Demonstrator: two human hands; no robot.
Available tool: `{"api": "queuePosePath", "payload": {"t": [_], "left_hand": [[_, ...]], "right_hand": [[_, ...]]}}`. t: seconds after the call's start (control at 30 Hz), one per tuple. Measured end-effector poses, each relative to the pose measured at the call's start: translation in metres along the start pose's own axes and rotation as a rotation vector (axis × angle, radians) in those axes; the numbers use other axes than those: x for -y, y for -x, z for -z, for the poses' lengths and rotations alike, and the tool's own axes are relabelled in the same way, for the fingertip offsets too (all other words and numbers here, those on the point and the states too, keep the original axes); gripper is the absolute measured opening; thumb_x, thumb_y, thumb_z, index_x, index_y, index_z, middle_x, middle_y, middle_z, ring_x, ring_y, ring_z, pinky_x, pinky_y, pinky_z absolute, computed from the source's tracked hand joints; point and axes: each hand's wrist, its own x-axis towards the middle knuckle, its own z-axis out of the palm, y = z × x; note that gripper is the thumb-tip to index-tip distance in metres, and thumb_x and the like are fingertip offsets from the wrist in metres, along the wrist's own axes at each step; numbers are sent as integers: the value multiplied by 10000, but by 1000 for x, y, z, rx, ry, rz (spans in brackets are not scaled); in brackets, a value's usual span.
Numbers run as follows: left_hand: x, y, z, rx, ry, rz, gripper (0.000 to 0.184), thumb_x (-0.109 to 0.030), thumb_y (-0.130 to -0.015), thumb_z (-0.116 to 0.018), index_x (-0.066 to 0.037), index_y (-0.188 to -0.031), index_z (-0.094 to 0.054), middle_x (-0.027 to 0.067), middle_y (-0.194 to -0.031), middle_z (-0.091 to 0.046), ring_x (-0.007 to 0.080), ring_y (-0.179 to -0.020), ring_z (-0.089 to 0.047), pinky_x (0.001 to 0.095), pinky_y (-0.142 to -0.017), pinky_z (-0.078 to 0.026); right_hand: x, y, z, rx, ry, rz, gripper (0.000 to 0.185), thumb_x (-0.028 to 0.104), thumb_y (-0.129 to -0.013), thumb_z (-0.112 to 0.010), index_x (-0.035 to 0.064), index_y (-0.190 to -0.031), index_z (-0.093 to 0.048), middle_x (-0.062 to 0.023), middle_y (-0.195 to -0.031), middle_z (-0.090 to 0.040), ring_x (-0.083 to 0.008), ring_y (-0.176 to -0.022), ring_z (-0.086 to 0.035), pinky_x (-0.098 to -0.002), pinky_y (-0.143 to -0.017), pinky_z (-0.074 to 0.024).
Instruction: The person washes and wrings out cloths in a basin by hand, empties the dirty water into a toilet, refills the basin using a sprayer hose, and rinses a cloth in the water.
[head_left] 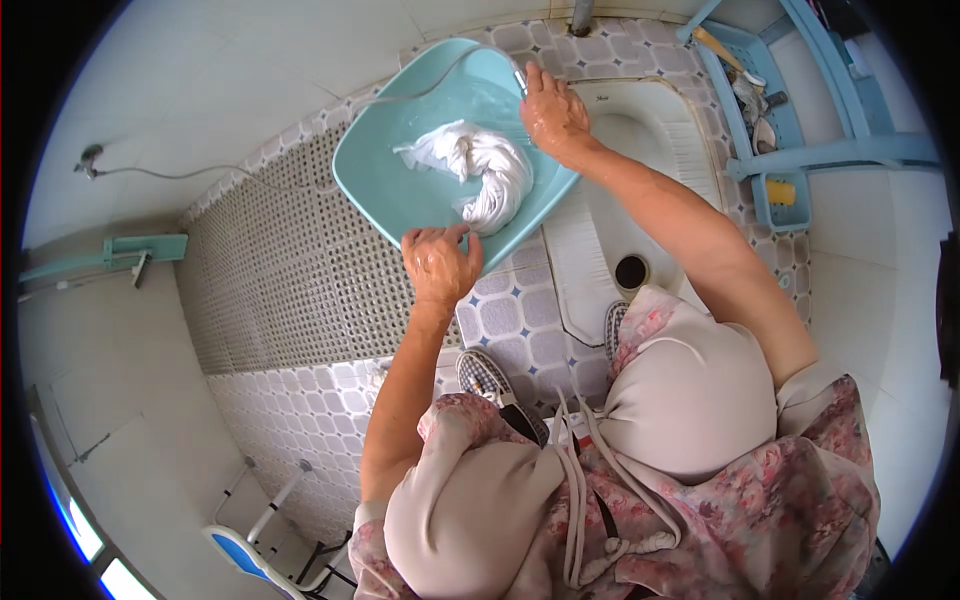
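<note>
A twisted white cloth (495,175) lies in shallow water inside a large light-blue basin (365,165). My left hand (440,265) is wet and grips the basin's near rim, its fingers curled over the edge beside the cloth. At the basin's right side, my right hand (555,115) is wrapped round the shower head (520,80), which points down at the basin. Its grey hose runs across the basin to the left. Neither hand touches the cloth.
A squat toilet (640,130) lies right of the basin. Blue shelves (850,150) with brushes stand at the right. The hose (200,172) meets a wall tap at the left. A perforated mat (290,280) covers floor at left; a chair (255,560) stands lower left.
</note>
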Motion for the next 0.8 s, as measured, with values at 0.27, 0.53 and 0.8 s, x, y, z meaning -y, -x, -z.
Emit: {"api": "queuePosePath", "payload": {"t": [0.27,0.53,0.8], "left_hand": [[0,-7,10,325,-43,47,267,-321,-828,-662,-120,-957,-781,76,-837,-745,269,-820,-683,419,-1001,-393],[14,-36,60,519,376,193,269,-232,-861,-693,-69,-1068,-743,102,-1001,-750,246,-899,-696,375,-857,-533],[21,-78,144,678,-10,38,269,-206,-856,-678,-86,-1088,-744,131,-1036,-742,278,-977,-703,381,-899,-545]], "right_hand": [[-2,7,25,-7,-130,42,532,85,-919,-483,-52,-1420,-370,-203,-1194,-565,-351,-1119,-565,-435,-1003,-437],[-13,4,-16,-66,-161,43,573,60,-925,-478,-27,-1474,-342,-199,-1393,-502,-346,-1225,-534,-442,-1045,-420],[-9,12,6,-92,-79,44,535,62,-936,-502,-40,-1443,-364,-174,-1291,-542,-322,-1123,-576,-417,-971,-471]]}}
